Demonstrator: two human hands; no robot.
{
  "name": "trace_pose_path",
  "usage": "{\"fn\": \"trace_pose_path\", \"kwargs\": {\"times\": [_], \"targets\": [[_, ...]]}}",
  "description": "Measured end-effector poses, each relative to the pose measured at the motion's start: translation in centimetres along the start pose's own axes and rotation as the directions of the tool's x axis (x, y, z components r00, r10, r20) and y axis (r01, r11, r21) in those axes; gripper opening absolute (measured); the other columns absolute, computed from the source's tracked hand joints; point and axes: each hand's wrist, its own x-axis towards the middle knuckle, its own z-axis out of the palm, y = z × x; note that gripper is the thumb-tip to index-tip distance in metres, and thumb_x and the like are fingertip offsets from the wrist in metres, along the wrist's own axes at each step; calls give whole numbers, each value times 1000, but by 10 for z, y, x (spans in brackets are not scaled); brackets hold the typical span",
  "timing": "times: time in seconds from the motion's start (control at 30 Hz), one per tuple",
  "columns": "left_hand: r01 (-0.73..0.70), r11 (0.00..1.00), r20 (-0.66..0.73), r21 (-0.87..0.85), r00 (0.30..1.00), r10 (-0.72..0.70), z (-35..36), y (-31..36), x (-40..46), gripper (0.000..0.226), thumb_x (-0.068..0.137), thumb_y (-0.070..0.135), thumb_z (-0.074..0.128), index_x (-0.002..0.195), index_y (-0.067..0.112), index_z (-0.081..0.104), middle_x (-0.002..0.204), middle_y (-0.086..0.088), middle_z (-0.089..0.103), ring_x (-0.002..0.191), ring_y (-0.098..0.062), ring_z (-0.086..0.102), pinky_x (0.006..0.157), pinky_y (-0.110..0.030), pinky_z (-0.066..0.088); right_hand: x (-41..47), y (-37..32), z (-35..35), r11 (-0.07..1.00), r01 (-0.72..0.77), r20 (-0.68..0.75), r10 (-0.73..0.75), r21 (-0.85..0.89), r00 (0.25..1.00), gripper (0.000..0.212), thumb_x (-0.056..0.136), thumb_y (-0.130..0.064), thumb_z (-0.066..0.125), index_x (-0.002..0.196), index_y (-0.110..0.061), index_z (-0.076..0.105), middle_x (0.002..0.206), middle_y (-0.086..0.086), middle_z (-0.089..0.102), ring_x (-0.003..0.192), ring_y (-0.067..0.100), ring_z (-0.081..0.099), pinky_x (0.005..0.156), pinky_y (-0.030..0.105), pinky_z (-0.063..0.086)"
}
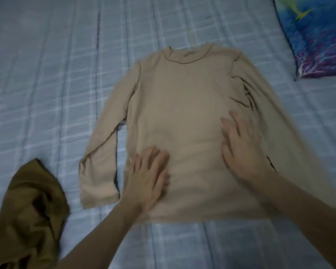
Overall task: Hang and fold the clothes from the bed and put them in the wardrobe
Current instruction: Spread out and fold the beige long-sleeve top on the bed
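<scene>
I see the beige long-sleeved top (182, 113) spread flat on the bed (47, 74), collar far. My left hand (149, 177) and right hand (242, 150) press on it, fingers straight. A crumpled olive garment (27, 210) lies near left.

The beige top (178, 113) reads as thin, soft knit cloth, matt and mostly smooth, with a few creases bunched near one sleeve. Under it the bed (47, 74) wears a pale blue checked cover, quilted-looking and matt. The olive garment (29, 210) is crumpled matt cloth. The pillow (318, 39) has a printed cover with a faint sheen.
</scene>
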Motion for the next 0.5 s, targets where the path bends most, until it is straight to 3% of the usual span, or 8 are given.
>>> {"fn": "trace_pose_path", "kwargs": {"times": [0.07, 0.13, 0.23, 0.3, 0.37, 0.5], "targets": [[-67, 997, -11, 48, 998, 67, -6, 1, -44, 37, 84, 42, 40, 116, 24, 47, 114, -3, 50, 104, -26, 49, 85, -40, 28, -79, -2, -8, 998, -48, 18, 48, 40, 999, 64, 72, -20, 52, 135, -10, 42, 137, 18, 41, 117, 41, 45, 97, 52, 41], [-82, 993, 63, 81, 995, 77, -2, -6, -88, 38, 69, 40, 50, 104, 24, 51, 101, 1, 48, 90, -25, 49, 76, -38, 27, -149, 12, -10, 989, -144, 26, 145, -27, 989, 60, 62, -15, 53, 122, -9, 50, 120, 17, 47, 100, 41, 50, 85, 48, 44], [-63, 989, 108, 133, 993, 49, 8, -21, -117, 41, 68, 34, 55, 108, 27, 54, 104, 2, 51, 91, -26, 51, 72, -38, 39, -196, 29, -7, 982, -100, 99, 117, -160, 988, 47, 72, -20, 48, 117, -9, 57, 115, 15, 53, 92, 37, 52, 77, 44, 48], [-93, 989, 96, 114, 992, 82, 11, -27, -109, 38, 74, 23, 61, 111, 27, 53, 103, 0, 54, 89, -30, 54, 67, -38, 45, -187, 32, -8, 976, -74, 136, 104, -207, 985, 40, 70, -12, 63, 110, -12, 59, 107, 12, 56, 89, 34, 52, 67, 42, 50], [-100, 993, 117, 66, 989, 92, 7, -29, -97, 35, 79, 15, 60, 112, 27, 56, 102, -2, 57, 88, -33, 57, 67, -38, 49, -170, 29, -15, 964, -126, 192, 173, -236, 966, 33, 74, -4, 65, 103, -17, 59, 99, 8, 56, 90, 32, 53, 61, 36, 47], [-53, 998, 226, -18, 973, 56, -10, -20, -103, 45, 79, 29, 41, 120, 30, 61, 111, -2, 63, 100, -31, 62, 76, -38, 52, -161, 20, -32, 966, -95, 319, 171, -240, 932, 16, 82, -9, 54, 95, -17, 58, 90, 9, 59, 87, 31, 58, 64, 35, 46]]}}
